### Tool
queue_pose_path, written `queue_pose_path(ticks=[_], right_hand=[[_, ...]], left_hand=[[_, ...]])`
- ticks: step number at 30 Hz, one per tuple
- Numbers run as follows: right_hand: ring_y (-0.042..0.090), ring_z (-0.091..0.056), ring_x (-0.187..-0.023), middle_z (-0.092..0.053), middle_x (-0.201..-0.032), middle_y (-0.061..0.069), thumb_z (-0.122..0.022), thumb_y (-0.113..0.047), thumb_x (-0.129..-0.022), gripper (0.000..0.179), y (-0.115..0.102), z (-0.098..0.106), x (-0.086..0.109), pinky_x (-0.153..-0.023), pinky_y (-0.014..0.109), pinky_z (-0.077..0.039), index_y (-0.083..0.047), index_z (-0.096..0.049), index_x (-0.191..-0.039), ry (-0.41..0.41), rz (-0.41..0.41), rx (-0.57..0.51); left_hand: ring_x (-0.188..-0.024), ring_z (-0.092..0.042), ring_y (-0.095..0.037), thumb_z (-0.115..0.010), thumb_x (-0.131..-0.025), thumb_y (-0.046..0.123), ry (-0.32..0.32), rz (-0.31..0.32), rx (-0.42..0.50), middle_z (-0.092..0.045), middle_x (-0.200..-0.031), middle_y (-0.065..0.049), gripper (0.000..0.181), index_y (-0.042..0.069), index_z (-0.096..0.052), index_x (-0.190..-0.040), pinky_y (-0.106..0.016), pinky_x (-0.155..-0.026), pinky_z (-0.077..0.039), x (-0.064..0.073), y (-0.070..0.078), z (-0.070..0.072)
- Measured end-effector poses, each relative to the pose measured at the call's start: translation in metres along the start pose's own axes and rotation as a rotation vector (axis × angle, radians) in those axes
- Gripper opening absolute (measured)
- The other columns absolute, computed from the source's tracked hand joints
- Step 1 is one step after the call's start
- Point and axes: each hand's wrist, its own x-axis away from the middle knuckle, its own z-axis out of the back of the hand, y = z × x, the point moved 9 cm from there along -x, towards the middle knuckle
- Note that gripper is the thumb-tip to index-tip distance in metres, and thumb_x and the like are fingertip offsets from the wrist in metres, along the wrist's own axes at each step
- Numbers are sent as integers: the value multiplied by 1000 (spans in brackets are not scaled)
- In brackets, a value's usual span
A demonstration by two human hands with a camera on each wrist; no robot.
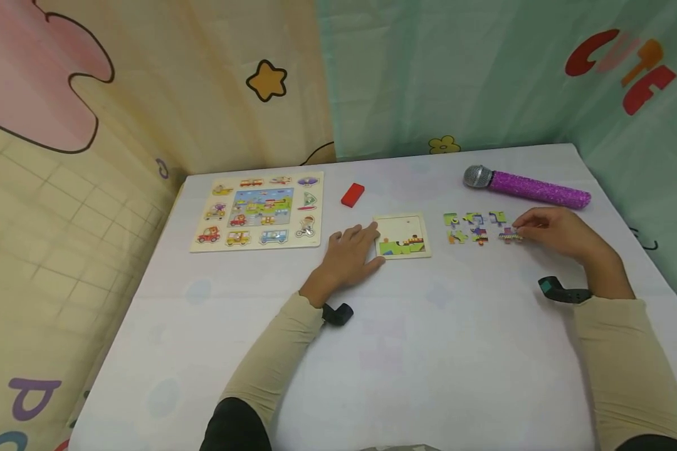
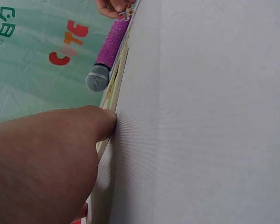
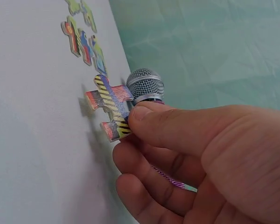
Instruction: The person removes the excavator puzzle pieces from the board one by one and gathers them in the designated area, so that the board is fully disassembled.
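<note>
My right hand (image 1: 561, 233) pinches a jigsaw piece (image 3: 109, 102) between thumb and fingers, just off the table in the right wrist view. The piece is red and blue with a yellow-and-black striped band. Several loose jigsaw pieces (image 1: 474, 219) lie to the left of that hand in two rough rows. My left hand (image 1: 346, 255) rests with spread fingers at the left edge of a small wooden puzzle tray (image 1: 392, 230), thumb at its lower corner. Green pieces fill the tray's lower part, and its upper part shows a pale surface. The left fingertips are hidden in the left wrist view.
A purple glitter microphone (image 1: 536, 188) lies behind the loose pieces. A red block (image 1: 352, 195) sits behind the tray. At the back left is a larger vehicle puzzle board (image 1: 203, 241). Printed curtains (image 1: 429, 75) hang behind the white table (image 1: 417, 351).
</note>
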Motion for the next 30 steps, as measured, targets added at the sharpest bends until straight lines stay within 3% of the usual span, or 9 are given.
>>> queue_pose_path(ticks=[4, 12, 20, 24, 30], right_hand=[[21, -57, -86, -71, -95, 10, -67, -20, -99, 23, 0, -7, -7, -72, 29, -45, -1, -72, -111, 13, 8, 10], [41, -57, -98, -66, -99, 21, -65, -11, -97, 16, -6, -13, -11, -81, 54, -44, 2, -70, -104, 55, 22, 82], [42, -58, -101, -64, -106, 23, -62, -14, -101, 19, -11, -17, -9, -81, 54, -46, 2, -67, -110, 24, 29, 78], [38, -60, -100, -65, -108, 21, -62, -13, -101, 18, -36, -24, -10, -79, 49, -48, 1, -66, -112, 8, 109, 80], [29, -61, -97, -67, -104, 13, -66, -6, -98, 14, -105, -62, -15, -84, 48, -50, 1, -68, -110, -64, 344, 74]], left_hand=[[-149, -25, -24, -50, -103, 52, -1, 1, 9, -27, -165, 2, 65, 20, -34, -157, -54, -114, -24, 1, -1, -1], [-149, -24, -24, -50, -102, 53, -1, 0, 11, -26, -166, 3, 66, 20, -34, -157, -53, -114, -23, 1, -2, -1], [-149, -24, -24, -50, -102, 53, -7, -2, 26, -25, -166, 3, 66, 21, -35, -157, -53, -114, -23, -1, -2, -5], [-149, -24, -24, -50, -102, 53, 14, -3, 24, -27, -165, 2, 66, 20, -34, -157, -53, -114, -23, -1, -2, -4], [-149, -24, -23, -50, -102, 53, 18, 2, 21, -28, -165, 3, 66, 20, -34, -157, -53, -114, -23, -2, -3, -3]])
